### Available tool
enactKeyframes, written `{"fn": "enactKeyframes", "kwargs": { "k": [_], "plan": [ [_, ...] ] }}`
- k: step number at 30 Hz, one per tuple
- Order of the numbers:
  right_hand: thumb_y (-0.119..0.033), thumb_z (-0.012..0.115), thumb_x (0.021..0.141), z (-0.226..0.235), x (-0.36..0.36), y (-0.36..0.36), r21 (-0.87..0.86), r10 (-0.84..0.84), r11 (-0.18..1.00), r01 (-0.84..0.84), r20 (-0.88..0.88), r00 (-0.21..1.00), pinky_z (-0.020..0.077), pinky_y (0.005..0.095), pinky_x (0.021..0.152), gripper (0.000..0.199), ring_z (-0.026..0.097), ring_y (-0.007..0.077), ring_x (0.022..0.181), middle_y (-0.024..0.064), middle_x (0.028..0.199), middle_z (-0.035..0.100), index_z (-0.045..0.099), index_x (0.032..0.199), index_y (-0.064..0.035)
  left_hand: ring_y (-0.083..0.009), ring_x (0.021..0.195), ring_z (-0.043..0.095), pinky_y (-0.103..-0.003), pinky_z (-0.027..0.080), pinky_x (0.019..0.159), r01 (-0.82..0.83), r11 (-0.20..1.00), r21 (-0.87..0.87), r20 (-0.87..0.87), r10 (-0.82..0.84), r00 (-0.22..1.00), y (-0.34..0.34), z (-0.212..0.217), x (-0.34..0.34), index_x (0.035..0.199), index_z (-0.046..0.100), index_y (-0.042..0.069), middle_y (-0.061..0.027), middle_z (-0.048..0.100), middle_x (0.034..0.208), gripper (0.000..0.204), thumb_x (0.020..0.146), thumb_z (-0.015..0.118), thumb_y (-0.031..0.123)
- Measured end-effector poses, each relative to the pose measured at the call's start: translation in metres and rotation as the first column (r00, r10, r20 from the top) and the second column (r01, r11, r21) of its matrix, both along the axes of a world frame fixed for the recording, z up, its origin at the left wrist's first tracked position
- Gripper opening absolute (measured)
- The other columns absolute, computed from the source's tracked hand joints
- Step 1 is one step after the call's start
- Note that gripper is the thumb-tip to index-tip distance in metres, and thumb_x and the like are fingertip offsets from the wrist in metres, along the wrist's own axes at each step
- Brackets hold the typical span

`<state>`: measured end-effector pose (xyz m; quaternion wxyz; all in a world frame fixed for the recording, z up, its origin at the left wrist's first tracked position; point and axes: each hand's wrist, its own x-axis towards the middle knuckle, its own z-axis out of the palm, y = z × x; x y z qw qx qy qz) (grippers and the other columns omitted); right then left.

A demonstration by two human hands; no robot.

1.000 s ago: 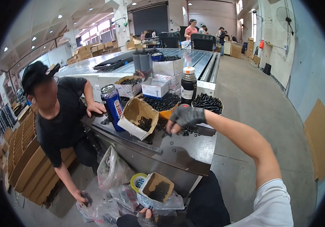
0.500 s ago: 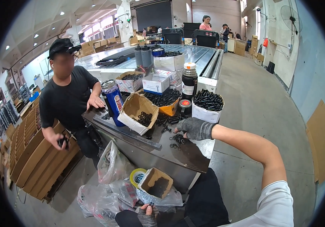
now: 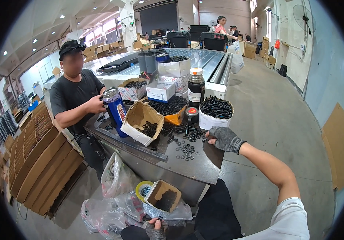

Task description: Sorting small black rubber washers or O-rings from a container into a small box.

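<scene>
Indoors, a concrete-floored workshop holds a dark metal worktable (image 3: 204,170) strewn with black washers (image 3: 186,151) and bolts (image 3: 192,133); the gloved right hand (image 3: 224,138) rests there, fingers curled beside them, while the gloved left hand (image 3: 155,230) grips a small cardboard box (image 3: 163,195) low down

Right hand (image 3: 225,139) pulled back from open cardboard box (image 3: 142,122), now nearer tabletop (image 3: 204,168) edge, beside white tub of black screws (image 3: 216,113), past loose washers (image 3: 186,151). Gloved palm down, fingers resting on tabletop. Co-worker (image 3: 76,96) risen from crouch beside tabletop, now upright, one hand on blue can (image 3: 115,111). Left hand (image 3: 155,230) grip on small box (image 3: 163,196) unchanged, box slightly lower in view.
</scene>
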<state>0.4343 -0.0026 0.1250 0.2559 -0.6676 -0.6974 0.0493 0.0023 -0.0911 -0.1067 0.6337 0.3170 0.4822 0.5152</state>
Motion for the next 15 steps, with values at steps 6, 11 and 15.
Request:
{"fn": "enactKeyframes", "kwargs": {
  "k": [6, 11, 15],
  "plan": [
    [-0.010, 0.059, 0.084, -0.026, -0.008, 0.011, 0.172, 0.180, 0.967, -0.190, 0.074, 0.981, 0.0498, 0.0436, 0.082, 0.019, 0.063, 0.0347, 0.091, 0.0157, 0.090, 0.064, 0.070, 0.098, -0.0032, -0.0093, 0.062, 0.048, -0.026, 0.041, 0.055, -0.077, 0.997, 0.006, -0.031, 0.078, 0.997, -0.003, 0.008, 0.008, 0.102, 0.067, 0.005, 0.0019, 0.057, 0.074, 0.024, 0.090, 0.074, 0.025],
    [-0.009, 0.060, 0.085, -0.032, -0.015, 0.007, 0.180, 0.183, 0.965, -0.191, 0.061, 0.981, 0.0494, 0.0421, 0.080, 0.013, 0.063, 0.0352, 0.091, 0.0154, 0.090, 0.065, 0.067, 0.093, -0.0031, -0.0112, 0.072, 0.054, -0.027, 0.046, 0.064, 0.069, 0.998, -0.002, 0.000, -0.069, 0.998, -0.001, 0.021, 0.012, 0.103, 0.067, 0.005, -0.0007, 0.062, 0.083, 0.024, 0.091, 0.073, 0.026],
    [-0.011, 0.062, 0.086, -0.027, -0.014, -0.004, 0.200, 0.207, 0.958, -0.206, 0.017, 0.978, 0.0495, 0.0413, 0.081, 0.019, 0.063, 0.0343, 0.092, 0.0160, 0.093, 0.065, 0.066, 0.103, -0.0029, -0.0140, 0.080, 0.055, -0.031, 0.047, 0.073, 0.125, 0.988, 0.087, -0.082, -0.118, 0.990, 0.001, 0.055, 0.038, 0.101, 0.068, 0.003, -0.0023, 0.063, 0.085, 0.023, 0.091, 0.071, 0.024]
  ]
}}
